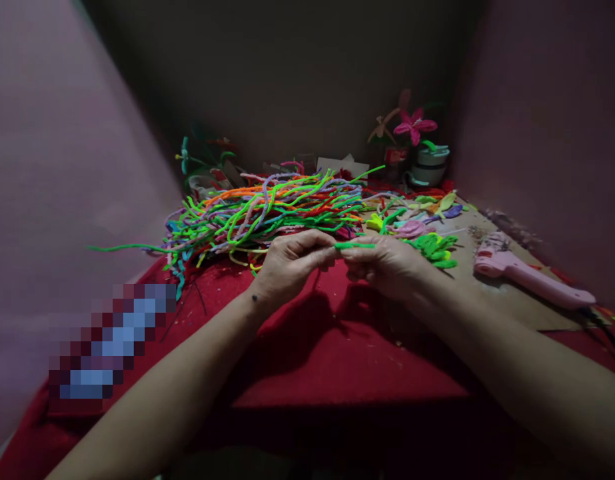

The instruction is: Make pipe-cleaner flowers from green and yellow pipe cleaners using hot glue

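Observation:
Between my two hands runs a short green pipe cleaner (356, 246), held just above the red cloth. My left hand (298, 261) pinches its left end between thumb and fingers. The thumb and curled fingers of my right hand (382, 263) grip the rest of it, and part of the piece lies along that hand. Right behind my hands is a big heap of pipe cleaners (277, 207) in green, orange, red, purple and other colours. Bent green pipe cleaner leaves (434, 248) lie just beyond my right hand.
A pink glue gun (532, 277) with a black cord rests on a brown board (480, 300) at the right. Finished petals (444, 207) lie at the board's back. A potted pink flower (416, 127) stands behind. Red cloth (307, 373) covers the table; a pixelated patch hides something at left.

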The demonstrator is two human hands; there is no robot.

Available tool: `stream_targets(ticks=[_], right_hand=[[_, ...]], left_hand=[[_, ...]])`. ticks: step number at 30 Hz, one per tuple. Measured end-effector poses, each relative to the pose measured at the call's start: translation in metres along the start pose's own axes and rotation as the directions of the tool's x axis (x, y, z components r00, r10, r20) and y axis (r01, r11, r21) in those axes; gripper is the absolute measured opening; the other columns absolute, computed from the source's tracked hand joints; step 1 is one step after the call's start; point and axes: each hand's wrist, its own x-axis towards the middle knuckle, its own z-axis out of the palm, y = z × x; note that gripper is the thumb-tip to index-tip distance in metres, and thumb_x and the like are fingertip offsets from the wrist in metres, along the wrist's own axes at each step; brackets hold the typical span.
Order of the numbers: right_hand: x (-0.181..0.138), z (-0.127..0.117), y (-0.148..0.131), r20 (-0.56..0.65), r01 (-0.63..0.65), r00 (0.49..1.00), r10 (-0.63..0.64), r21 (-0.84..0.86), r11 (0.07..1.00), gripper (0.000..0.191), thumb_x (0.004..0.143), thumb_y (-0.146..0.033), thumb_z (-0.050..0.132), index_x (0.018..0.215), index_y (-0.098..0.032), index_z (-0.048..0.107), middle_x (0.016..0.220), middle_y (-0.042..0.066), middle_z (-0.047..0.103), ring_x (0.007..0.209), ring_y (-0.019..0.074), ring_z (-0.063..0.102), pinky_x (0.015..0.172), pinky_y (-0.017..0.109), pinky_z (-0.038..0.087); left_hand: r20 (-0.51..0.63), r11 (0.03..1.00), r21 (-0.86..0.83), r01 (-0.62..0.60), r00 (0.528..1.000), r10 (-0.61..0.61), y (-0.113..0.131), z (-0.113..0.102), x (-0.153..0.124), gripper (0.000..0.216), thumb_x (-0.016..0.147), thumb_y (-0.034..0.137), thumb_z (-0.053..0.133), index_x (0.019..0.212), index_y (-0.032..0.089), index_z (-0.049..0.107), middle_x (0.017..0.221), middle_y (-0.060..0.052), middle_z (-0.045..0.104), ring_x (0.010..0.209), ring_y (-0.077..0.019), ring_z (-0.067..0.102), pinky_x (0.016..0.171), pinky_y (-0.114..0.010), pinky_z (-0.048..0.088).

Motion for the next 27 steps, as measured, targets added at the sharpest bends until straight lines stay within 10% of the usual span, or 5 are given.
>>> stream_targets(ticks=[6,10,13,21,27], right_hand=[[-0.011,0.020,0.017,-0.206,0.229,0.937,-0.283,-0.249,0.941,0.012,0.063,-0.025,0.067,0.058,-0.015,0.065,0.049,-0.002,0.055,0.047,0.0087,0.044,0.050,0.025,0.032],[-0.020,0.017,0.013,-0.063,0.344,0.808,-0.586,-0.758,0.555,0.017,0.074,-0.019,0.056,0.063,-0.017,0.069,0.061,0.003,0.065,0.057,0.0131,0.053,0.060,0.026,0.037],[-0.018,0.009,0.008,0.040,0.331,0.741,-0.670,-0.890,0.313,0.018,0.076,-0.018,0.054,0.066,-0.018,0.069,0.066,0.005,0.066,0.062,0.0150,0.056,0.063,0.027,0.039],[-0.006,-0.005,-0.013,0.107,0.263,0.946,-0.305,-0.803,0.535,0.013,0.068,-0.014,0.058,0.065,-0.016,0.070,0.059,0.000,0.061,0.056,0.0117,0.050,0.055,0.023,0.037],[-0.011,0.003,-0.013,0.168,0.195,0.980,-0.105,-0.731,0.654,0.025,0.073,-0.025,0.057,0.053,-0.013,0.066,0.046,-0.001,0.055,0.044,0.0083,0.041,0.046,0.023,0.030]], left_hand=[[-0.160,0.872,0.452,-0.187,0.945,0.285,-0.020,0.011,-0.001,0.012,0.080,0.018,0.051,0.073,0.015,0.060,0.067,-0.002,0.060,0.062,-0.0113,0.053,0.060,-0.023,0.041],[0.141,0.473,0.803,-0.363,0.886,0.441,-0.026,0.009,0.000,0.022,0.083,0.013,0.040,0.070,0.015,0.058,0.065,-0.005,0.057,0.064,-0.0158,0.050,0.063,-0.029,0.037],[0.313,0.380,0.804,-0.457,0.869,0.383,-0.025,0.005,0.001,0.024,0.084,0.012,0.037,0.072,0.015,0.058,0.069,-0.006,0.059,0.066,-0.0165,0.051,0.067,-0.030,0.036],[0.402,0.525,0.674,-0.519,0.855,0.329,-0.023,-0.008,0.006,0.022,0.086,0.014,0.039,0.077,0.018,0.059,0.070,-0.001,0.063,0.068,-0.0117,0.053,0.076,-0.028,0.033],[0.444,0.502,0.669,-0.548,0.836,0.322,-0.023,-0.006,0.004,0.021,0.086,0.017,0.040,0.073,0.017,0.056,0.066,0.000,0.060,0.063,-0.0115,0.051,0.077,-0.029,0.034]])
